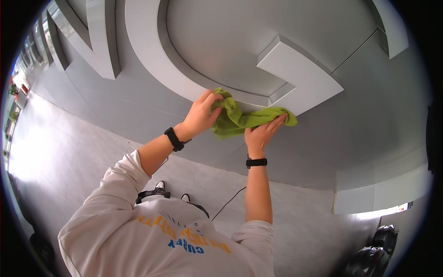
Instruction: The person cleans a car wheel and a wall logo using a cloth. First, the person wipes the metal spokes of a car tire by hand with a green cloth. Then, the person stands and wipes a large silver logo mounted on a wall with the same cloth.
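Observation:
A crumpled green cloth lies against the lower edge of a large raised, light-grey letter G on a grey wall panel. My left hand grips the cloth's left end between thumb and fingers, by the curved bottom of the letter. My right hand presses the cloth's right part with its fingers close together, just under the letter's lower right corner. The palm side of neither hand shows fully. Each wrist wears a black band.
More raised letters stand out from the wall at the upper left. A thin dark cable runs over the grey tiled floor near my feet. Shiny black objects stand at the lower right. Potted plants line the far left.

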